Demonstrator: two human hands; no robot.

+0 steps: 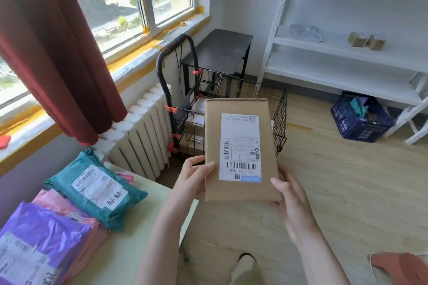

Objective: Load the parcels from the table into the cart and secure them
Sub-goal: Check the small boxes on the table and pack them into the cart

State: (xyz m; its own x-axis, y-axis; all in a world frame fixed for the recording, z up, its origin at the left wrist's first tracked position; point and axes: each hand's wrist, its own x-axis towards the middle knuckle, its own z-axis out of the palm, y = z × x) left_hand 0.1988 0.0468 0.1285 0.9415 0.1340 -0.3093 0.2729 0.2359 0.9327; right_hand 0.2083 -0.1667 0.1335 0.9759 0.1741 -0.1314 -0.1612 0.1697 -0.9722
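Brown labelled parcel (240,150) held before the black wire cart (280,122); bagged parcels (95,190) lie on table (129,227).

The wire cart (280,120) stands open-topped, parcels (195,122) already inside. A radiator (143,136) crowds its left; bare floor (335,180) lies right.

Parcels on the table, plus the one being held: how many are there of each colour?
Teal bag: 1
Purple bag: 1
Pink bag: 1 for sure; a pink bit behind the teal one may be another
Brown box, held by the left hand and right hand: 1
Total: 4
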